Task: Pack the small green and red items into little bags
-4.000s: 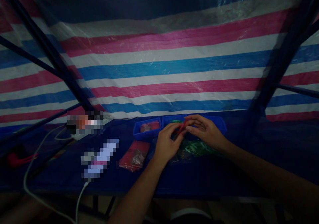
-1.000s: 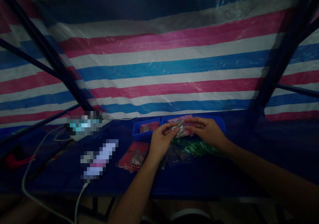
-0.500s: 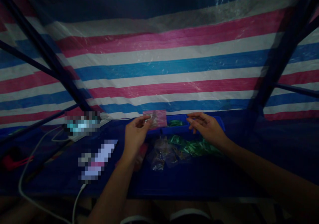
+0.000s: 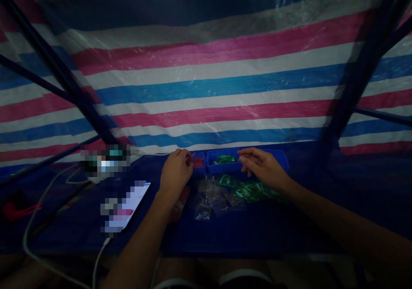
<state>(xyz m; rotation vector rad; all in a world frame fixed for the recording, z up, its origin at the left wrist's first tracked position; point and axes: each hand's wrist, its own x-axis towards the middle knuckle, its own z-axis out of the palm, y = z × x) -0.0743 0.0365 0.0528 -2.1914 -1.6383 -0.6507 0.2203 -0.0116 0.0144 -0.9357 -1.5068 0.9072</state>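
Observation:
My left hand [image 4: 175, 172] is at the near left corner of the small blue bin [image 4: 202, 169]. Its fingers are pinched on the edge of a red packet [image 4: 197, 161] that lies down in that bin. My right hand [image 4: 262, 167] hovers over the front rim of the larger blue bin [image 4: 283, 156], fingers loosely apart with nothing in them. A green packet [image 4: 225, 158] lies inside that bin. In front of the bins lie a heap of green packets [image 4: 249, 190] and several clear plastic bags [image 4: 209, 199].
A phone [image 4: 125, 207] on a white cable [image 4: 96, 259] lies at the left on the dark blue table [image 4: 257, 229]. More red packets [image 4: 180, 201] show beside my left wrist. A striped tarp [image 4: 206, 79] hangs close behind, with dark frame poles [image 4: 58, 70] at both sides.
Both hands held a red packet together over the bins. My left hand then carried it off to the left and has now lowered it into the small blue bin. The right hand let go.

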